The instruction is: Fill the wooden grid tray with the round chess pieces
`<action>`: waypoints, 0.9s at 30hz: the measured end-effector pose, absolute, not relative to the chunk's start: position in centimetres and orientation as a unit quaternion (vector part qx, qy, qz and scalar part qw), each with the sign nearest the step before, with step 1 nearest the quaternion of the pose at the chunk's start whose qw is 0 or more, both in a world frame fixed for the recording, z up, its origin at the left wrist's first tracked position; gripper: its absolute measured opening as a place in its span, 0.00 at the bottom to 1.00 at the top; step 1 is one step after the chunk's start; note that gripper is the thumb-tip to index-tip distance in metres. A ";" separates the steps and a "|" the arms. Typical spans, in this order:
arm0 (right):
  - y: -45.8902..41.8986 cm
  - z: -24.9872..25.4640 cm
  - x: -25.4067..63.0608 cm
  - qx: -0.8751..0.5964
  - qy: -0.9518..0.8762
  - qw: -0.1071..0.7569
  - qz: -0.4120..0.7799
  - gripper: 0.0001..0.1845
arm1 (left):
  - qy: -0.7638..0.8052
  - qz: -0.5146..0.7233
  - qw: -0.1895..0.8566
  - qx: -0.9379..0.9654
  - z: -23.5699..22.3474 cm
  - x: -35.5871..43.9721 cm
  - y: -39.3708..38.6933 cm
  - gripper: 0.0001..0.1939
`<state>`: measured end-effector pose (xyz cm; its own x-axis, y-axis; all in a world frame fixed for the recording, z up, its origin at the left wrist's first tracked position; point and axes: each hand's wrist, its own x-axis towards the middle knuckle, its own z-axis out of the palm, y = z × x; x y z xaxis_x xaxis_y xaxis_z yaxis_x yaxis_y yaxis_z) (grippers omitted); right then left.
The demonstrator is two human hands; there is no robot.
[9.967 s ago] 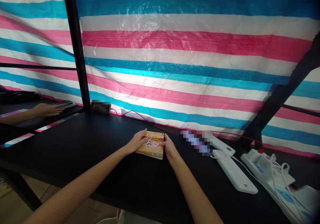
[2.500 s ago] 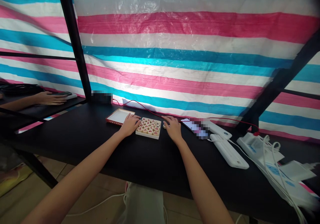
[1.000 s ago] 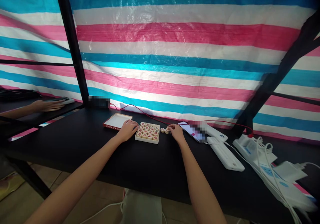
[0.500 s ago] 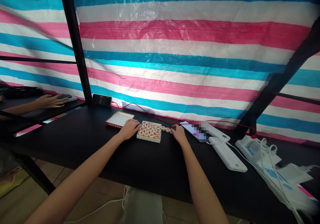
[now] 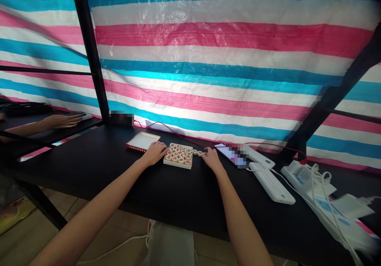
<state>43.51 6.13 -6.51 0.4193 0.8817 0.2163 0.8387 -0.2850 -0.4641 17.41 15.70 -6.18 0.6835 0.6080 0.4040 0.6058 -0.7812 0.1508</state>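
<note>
A shallow cream box (image 5: 177, 165) of round Chinese chess pieces (image 5: 180, 155) sits on the black table, its pieces stacked in rows with red and dark characters. My left hand (image 5: 154, 153) lies at the box's left side, fingers stretched out and fingertips at its edge. To the right of the box, a few more pieces (image 5: 195, 152) form a short row. At the row's right end, my right hand (image 5: 212, 158) has its fingers closed around a piece (image 5: 205, 154), which they partly cover. The box lid (image 5: 143, 141), white inside with a red rim, lies behind my left hand.
A phone (image 5: 230, 155), white power banks (image 5: 272, 186) and a power strip (image 5: 330, 206) with cables occupy the right. Another phone (image 5: 121, 118) leans at the back left. A red cable (image 5: 175, 132) runs behind the box. Another person's hand (image 5: 64, 121) rests on a mouse at far left.
My right hand has shifted very slightly at the end of the row of pieces. My left hand stays at the box, and the box and lid look unmoved.
</note>
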 end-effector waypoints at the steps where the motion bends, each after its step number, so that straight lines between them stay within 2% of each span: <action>1: 5.9 -6.3 43.3 -0.803 -0.536 0.257 0.036 0.21 | 0.330 0.222 0.002 0.917 -6.2 17.4 15.7 0.18; 7: 5.0 -4.3 40.7 -0.770 -0.579 0.260 -0.060 0.21 | 0.327 0.223 -0.003 0.918 -6.3 17.4 15.7 0.18; 14: 5.3 -4.6 38.1 -0.641 -0.736 0.218 -0.017 0.19 | 0.332 0.218 -0.005 0.918 -6.1 17.4 15.6 0.18; 18: 5.5 -4.8 38.0 -0.640 -0.735 0.225 -0.019 0.19 | 0.331 0.216 -0.004 0.918 -6.0 17.4 15.4 0.17; 27: 6.5 -4.9 37.4 -0.676 -0.692 0.254 -0.018 0.10 | 0.335 0.212 -0.011 0.918 -6.1 17.5 15.5 0.18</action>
<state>37.44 6.47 -4.92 0.0430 0.9254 0.3765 0.9441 0.0857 -0.3183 17.47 15.47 -6.06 0.6852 0.6103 0.3975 0.6198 -0.7752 0.1218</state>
